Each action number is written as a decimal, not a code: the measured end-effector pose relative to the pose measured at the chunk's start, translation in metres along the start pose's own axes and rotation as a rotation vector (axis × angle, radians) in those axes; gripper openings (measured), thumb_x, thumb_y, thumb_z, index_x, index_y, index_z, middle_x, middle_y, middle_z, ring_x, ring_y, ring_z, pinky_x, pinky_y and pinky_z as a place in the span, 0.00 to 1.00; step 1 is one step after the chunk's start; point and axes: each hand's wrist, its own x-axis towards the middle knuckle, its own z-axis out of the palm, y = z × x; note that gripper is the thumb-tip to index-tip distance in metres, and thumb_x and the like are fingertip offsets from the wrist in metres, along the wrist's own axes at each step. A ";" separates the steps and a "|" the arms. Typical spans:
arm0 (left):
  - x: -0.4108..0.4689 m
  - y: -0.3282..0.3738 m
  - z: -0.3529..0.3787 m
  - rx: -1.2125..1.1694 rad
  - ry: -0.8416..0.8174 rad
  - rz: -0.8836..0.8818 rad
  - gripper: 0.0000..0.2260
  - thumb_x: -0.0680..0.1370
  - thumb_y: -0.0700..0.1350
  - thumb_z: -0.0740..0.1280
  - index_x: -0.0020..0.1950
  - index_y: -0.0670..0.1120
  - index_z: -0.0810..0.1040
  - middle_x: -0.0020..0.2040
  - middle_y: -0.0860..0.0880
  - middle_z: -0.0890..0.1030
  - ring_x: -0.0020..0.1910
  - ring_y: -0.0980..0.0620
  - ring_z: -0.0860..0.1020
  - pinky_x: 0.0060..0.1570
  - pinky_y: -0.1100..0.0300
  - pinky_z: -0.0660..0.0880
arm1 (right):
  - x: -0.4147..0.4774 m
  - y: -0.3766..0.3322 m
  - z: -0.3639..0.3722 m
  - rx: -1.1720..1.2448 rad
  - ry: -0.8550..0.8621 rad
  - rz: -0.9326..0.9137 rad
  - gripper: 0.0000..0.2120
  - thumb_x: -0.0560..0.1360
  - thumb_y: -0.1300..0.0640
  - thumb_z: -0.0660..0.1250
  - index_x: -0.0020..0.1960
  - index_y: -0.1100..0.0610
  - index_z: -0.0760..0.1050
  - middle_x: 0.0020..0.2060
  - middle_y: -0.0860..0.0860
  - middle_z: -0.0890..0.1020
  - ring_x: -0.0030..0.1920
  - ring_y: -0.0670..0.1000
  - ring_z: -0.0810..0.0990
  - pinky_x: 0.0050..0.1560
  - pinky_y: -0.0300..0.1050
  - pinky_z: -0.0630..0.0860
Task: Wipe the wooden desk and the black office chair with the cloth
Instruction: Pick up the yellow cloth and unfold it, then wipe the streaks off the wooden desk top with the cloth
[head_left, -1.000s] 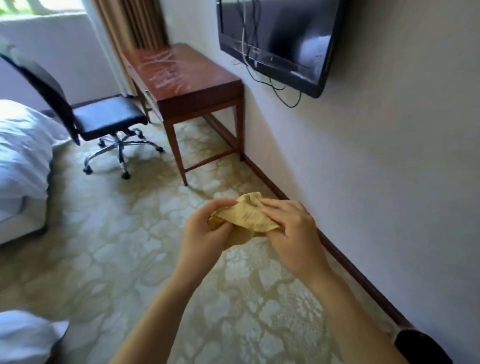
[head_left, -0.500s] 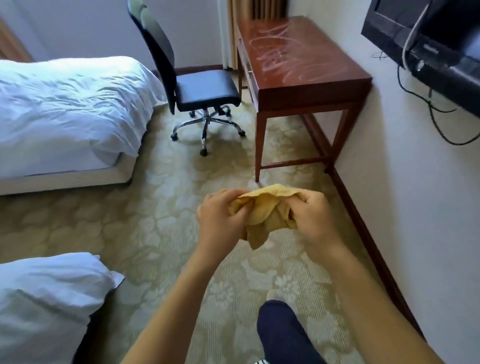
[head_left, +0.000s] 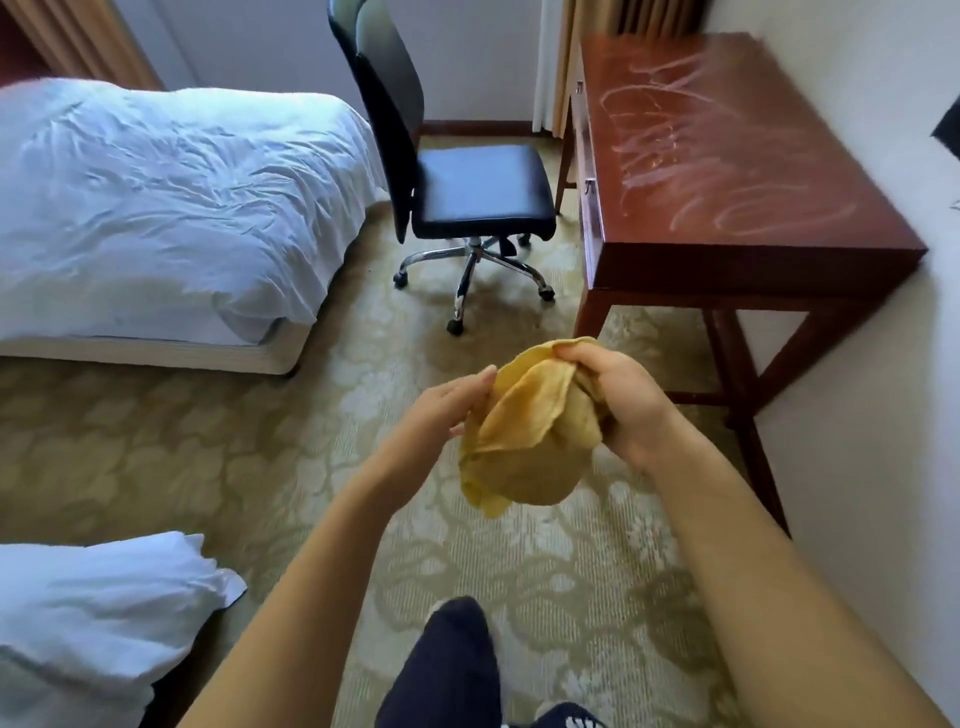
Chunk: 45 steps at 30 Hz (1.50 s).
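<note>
Cloth (head_left: 524, 441), yellow, bunched, gripped in right hand (head_left: 628, 410). Left hand (head_left: 436, 415) flat against its side, fingers straight. Beyond, streaked bench (head_left: 727, 171) beside black chair (head_left: 467, 182).

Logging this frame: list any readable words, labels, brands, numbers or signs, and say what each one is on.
No text can be read in this frame.
On the desk, pale streaks loop across the top like scrawl but form no legible letters.
The black corner at the right edge shows no label.
The cloth and the chair show no print.
</note>
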 end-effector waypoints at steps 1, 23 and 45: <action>0.014 0.001 -0.009 -0.011 -0.040 0.017 0.19 0.73 0.64 0.64 0.49 0.50 0.82 0.51 0.53 0.83 0.53 0.55 0.80 0.59 0.55 0.71 | 0.019 -0.006 0.001 0.021 -0.011 0.015 0.12 0.78 0.53 0.61 0.42 0.57 0.80 0.38 0.54 0.82 0.41 0.50 0.81 0.43 0.44 0.78; 0.415 0.094 -0.090 -0.169 -0.460 -0.252 0.20 0.68 0.47 0.75 0.59 0.47 0.79 0.52 0.45 0.83 0.48 0.49 0.82 0.46 0.55 0.79 | 0.293 -0.078 -0.084 0.828 0.335 0.163 0.28 0.78 0.41 0.56 0.48 0.64 0.83 0.49 0.58 0.83 0.47 0.55 0.83 0.46 0.45 0.80; 0.684 0.146 0.001 -0.144 -0.181 -0.178 0.20 0.70 0.45 0.75 0.61 0.55 0.78 0.49 0.48 0.82 0.48 0.50 0.82 0.44 0.56 0.79 | 0.491 -0.175 -0.268 -0.146 0.228 -0.105 0.15 0.70 0.56 0.74 0.54 0.60 0.78 0.43 0.52 0.84 0.42 0.47 0.83 0.38 0.36 0.78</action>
